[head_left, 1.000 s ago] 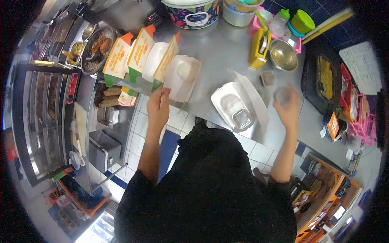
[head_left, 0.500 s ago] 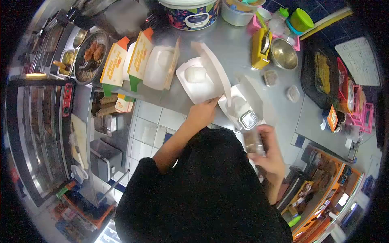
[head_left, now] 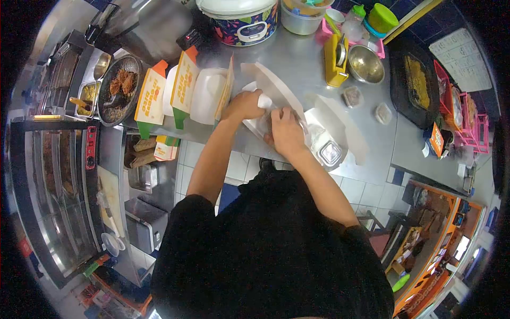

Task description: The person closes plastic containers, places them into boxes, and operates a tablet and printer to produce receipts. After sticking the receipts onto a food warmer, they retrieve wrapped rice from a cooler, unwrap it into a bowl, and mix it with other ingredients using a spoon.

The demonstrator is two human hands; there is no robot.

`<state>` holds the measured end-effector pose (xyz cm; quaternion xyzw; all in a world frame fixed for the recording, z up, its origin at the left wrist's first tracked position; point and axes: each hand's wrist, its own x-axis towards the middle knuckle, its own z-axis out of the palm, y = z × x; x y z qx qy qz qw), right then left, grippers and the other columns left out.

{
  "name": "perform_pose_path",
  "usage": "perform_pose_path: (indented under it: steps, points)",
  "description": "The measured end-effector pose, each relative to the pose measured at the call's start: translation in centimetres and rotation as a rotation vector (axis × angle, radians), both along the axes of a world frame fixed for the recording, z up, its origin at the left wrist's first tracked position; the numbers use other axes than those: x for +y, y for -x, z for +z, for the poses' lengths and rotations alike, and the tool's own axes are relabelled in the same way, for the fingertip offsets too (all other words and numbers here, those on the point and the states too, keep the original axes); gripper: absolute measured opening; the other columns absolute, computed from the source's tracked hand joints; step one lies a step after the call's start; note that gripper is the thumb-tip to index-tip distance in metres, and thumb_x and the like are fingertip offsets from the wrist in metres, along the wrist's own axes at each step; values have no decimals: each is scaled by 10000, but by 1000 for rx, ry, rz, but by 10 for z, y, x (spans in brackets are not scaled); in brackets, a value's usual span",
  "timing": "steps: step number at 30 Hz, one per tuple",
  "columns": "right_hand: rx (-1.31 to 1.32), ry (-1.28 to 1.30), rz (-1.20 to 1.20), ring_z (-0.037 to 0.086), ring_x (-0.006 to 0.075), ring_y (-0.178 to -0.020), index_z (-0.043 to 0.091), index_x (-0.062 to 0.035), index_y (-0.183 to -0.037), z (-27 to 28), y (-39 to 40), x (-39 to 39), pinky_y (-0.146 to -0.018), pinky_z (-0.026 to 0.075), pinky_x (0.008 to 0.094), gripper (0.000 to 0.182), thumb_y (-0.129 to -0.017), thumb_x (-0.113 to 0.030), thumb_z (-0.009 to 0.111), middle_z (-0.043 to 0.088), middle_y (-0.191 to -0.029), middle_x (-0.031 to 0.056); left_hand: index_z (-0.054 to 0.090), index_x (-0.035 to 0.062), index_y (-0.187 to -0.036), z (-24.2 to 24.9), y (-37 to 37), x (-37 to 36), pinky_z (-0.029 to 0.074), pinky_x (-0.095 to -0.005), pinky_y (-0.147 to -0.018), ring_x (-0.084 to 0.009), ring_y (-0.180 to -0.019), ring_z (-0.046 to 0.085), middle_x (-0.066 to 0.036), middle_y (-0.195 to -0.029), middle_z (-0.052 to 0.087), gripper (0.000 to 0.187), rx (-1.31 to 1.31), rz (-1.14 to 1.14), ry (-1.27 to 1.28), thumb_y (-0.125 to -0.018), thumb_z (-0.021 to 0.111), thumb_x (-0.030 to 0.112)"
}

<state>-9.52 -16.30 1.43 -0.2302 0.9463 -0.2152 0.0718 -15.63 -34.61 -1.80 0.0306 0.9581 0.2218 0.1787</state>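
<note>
My left hand [head_left: 245, 105] reaches into an open white paper box [head_left: 284, 87], its fingers closed against a white wrapped bundle [head_left: 264, 101]. Within the same box, my right hand [head_left: 287, 131] is lowered with bent fingers around a small clear plastic container [head_left: 258, 125], mostly hidden by the hand. To the right stands a second open white box [head_left: 348, 127]. Inside it lie a white bundle and a small clear square container [head_left: 330, 153] with a pale lid.
Printed meal boxes [head_left: 183, 87] stand open on the left, beside a pan of fried food [head_left: 119, 87]. Behind are a patterned rice container [head_left: 244, 26], a yellow tape dispenser [head_left: 336, 61] and a metal bowl [head_left: 365, 65]. Two small packets [head_left: 352, 97] lie at right.
My right hand has moved left from the right-hand box into the middle box with the clear container. My left hand has gone from that box's front edge to the white bundle inside.
</note>
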Motion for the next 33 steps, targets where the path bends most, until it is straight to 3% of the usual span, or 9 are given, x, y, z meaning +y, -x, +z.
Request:
perform_pose_path:
  steps: [4,13,17,19,23,25,28,31,33]
  points:
    - [71,-161,-8,565,367,-1052,501,-55,-1135,-15,6,-5,-910,450,465,633,-658,-307,831,526,-1089,198,517,78,-1363,2,-1,-2,437,-439,-1023,-413,-1208,540,-265,-1281,580,776,-97,47,-16,-695,732,410]
    - [100,-130,49,550,398,-1101,542,2,-1140,-21,6,9,-1032,392,470,539,-741,-287,762,547,-1120,229,511,55,-1368,8,-4,-6,433,-430,-1026,-383,-1220,547,-249,-1300,576,780,-177,68,-121,-721,718,439]
    - [31,-245,81,537,427,-1135,519,-5,-1174,-33,11,11,-989,431,481,523,-776,-256,748,547,-1151,255,518,59,-1360,10,-9,3,436,-430,-1018,-389,-1207,553,-250,-1299,577,767,-175,77,-115,-732,714,452]
    - [56,-162,75,553,457,-1123,567,4,-1145,-27,13,10,-1013,426,494,470,-730,-136,737,576,-1129,256,522,41,-1349,-1,-8,1,437,-425,-1014,-396,-1192,561,-256,-1283,585,757,-140,72,-156,-732,727,428]
    - [56,-123,71,548,448,-1153,581,-5,-1138,-27,14,28,-1012,438,484,480,-712,-134,759,562,-1192,269,512,10,-1348,-4,-9,-2,433,-412,-1017,-378,-1205,559,-252,-1288,584,762,-195,41,-339,-728,747,387]
    - [169,57,166,574,376,-1154,609,-27,-1097,8,6,40,-980,465,446,418,-736,-177,754,593,-1194,218,468,-23,-1376,-4,-7,-4,420,-397,-1033,-344,-1245,538,-251,-1329,556,801,-158,-52,-260,-731,758,353]
    - [-174,460,-161,657,267,-1026,660,-52,-994,73,8,108,-881,502,394,181,-855,-169,671,687,-1063,120,412,-39,-1416,-23,-15,-5,408,-417,-1051,-395,-1242,532,-274,-1355,526,896,-98,51,-263,-731,717,452]
    - [12,396,-518,697,277,-759,669,-27,-946,88,62,192,-689,534,324,145,-889,-159,653,714,-916,165,355,-54,-1443,-13,-25,2,397,-411,-1063,-399,-1269,509,-302,-1355,510,947,-79,154,-283,-761,700,505]
    - [43,168,-395,676,338,-958,611,-58,-1133,40,113,240,-806,529,401,363,-845,-262,698,680,-1038,215,398,-65,-1408,5,-38,12,432,-417,-1014,-393,-1211,555,-293,-1306,552,817,90,244,-171,-836,676,446]
